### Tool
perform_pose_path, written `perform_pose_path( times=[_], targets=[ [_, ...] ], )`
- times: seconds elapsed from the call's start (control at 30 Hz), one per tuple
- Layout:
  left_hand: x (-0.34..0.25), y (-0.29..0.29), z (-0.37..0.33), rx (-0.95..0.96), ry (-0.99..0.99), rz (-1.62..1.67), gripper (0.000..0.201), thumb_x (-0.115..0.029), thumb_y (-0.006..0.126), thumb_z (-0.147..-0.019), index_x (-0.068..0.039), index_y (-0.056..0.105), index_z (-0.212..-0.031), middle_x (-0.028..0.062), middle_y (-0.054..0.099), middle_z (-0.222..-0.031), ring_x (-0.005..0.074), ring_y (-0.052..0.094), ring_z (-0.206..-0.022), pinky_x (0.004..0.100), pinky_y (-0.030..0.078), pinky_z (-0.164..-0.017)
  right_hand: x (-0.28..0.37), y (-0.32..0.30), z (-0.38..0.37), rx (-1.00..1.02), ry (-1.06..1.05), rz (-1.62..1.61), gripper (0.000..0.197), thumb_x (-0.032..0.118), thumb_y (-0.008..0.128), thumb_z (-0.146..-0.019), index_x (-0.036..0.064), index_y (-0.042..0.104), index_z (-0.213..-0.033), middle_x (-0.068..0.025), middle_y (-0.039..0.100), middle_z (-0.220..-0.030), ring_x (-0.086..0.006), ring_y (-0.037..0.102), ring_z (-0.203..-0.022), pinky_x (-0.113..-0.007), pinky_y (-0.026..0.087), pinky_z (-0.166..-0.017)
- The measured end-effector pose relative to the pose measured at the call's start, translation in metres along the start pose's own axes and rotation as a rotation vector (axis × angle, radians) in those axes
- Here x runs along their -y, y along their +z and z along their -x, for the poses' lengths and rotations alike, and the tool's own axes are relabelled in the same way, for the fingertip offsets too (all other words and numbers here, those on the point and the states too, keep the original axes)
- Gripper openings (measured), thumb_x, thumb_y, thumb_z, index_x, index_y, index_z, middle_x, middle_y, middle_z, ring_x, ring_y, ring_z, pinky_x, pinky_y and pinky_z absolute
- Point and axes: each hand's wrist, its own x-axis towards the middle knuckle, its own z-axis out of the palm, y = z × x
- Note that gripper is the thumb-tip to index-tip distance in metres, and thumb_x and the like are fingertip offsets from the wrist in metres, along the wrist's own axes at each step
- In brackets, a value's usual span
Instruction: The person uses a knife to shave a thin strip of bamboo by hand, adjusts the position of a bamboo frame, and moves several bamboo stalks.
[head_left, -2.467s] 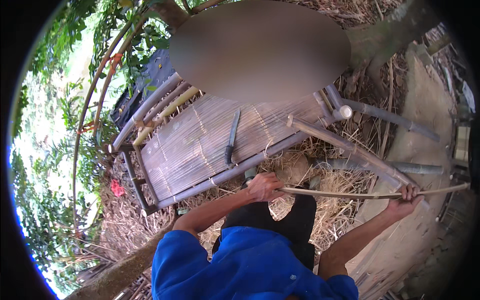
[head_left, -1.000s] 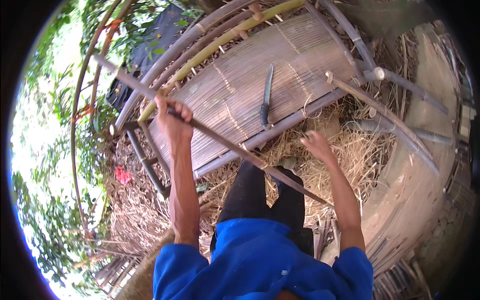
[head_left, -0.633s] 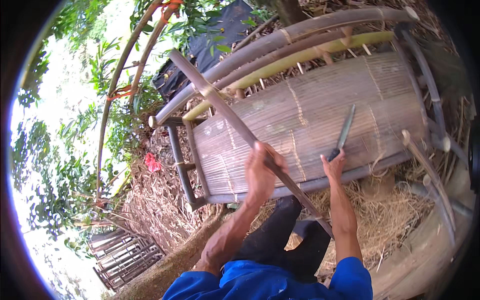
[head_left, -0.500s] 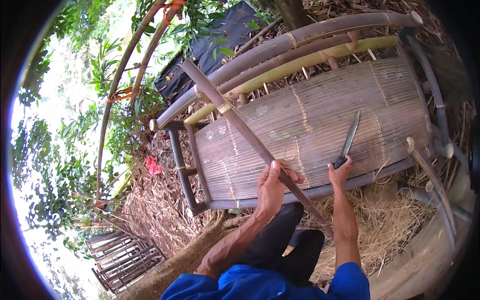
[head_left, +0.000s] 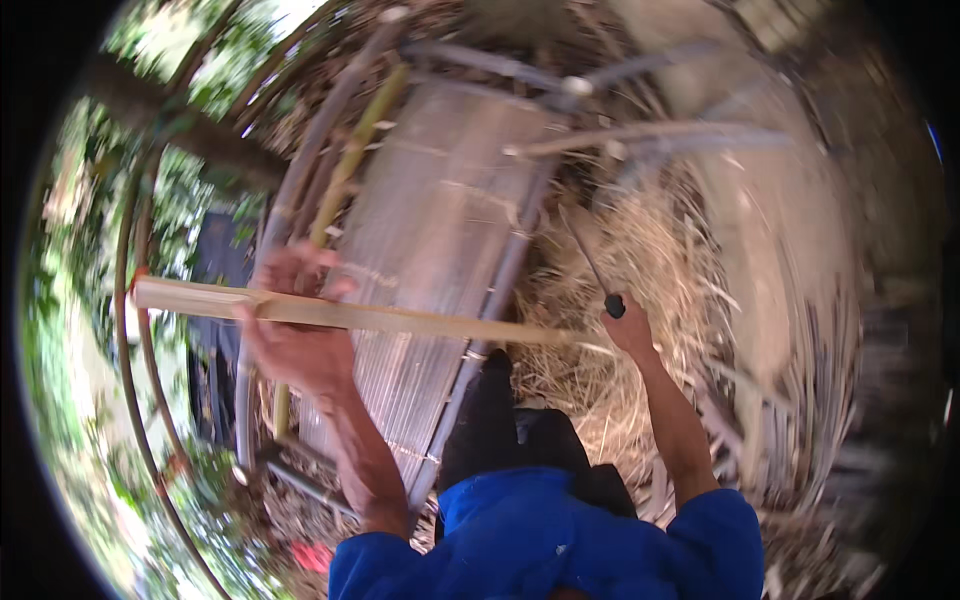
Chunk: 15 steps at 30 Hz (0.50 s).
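Note:
A long split bamboo strip [head_left: 430, 320] lies nearly level across the view, its pale inner side facing up. Near its wider left end, my left hand [head_left: 308, 358] holds it between thumb and fingers; the fingers are blurred by motion. My right hand [head_left: 632, 332] grips a knife [head_left: 614, 305] by its dark handle, with the narrow blade pointing up and away. The knife is apart from the strip, just beyond its thin right end, over a heap of pale shavings [head_left: 610, 395].
A bamboo bench [head_left: 420, 190] with a slatted seat stands in front and to the left, beneath the strip. Bent poles [head_left: 128, 320] and leafy plants are at the far left. A forked branch [head_left: 640, 135] crosses past the bench's far end. Split strips [head_left: 815, 410] lie at right.
The view has swung to the right. My left hand has turned the bamboo strip from slanting with its dark side up to nearly level, pale side up. The knife has moved from over the seat to over the shavings.

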Motion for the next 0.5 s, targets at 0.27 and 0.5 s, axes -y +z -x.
perform_pose_path(
  times=[0.27,0.5],
  targets=[
    [-0.088,0.209,-0.025,0.730,0.150,0.065,0.071,-0.046,0.042,-0.103,0.007,0.039,-0.150,0.0100,0.040,-0.084,0.0256,0.041,-0.079,0.0365,0.044,-0.067,-0.150,-0.092,0.250,-0.642,0.342,-0.225,0.039,0.026,0.078,-0.083,0.0010,0.068,-0.111,-0.0205,0.071,-0.096,-0.0354,0.068,-0.087,-0.043,0.053,-0.080],
    [-0.025,0.348,0.093,1.170,-0.029,0.084,0.056,-0.049,0.041,-0.100,0.003,0.063,-0.101,0.0068,0.051,-0.068,0.0177,0.050,-0.063,0.0326,0.045,-0.058,-0.274,-0.039,0.426,-0.876,0.686,-0.171,0.038,0.028,0.077,-0.082,-0.0022,0.069,-0.103,-0.0170,0.071,-0.084,-0.0307,0.068,-0.078,-0.043,0.053,-0.076]
  ],
)
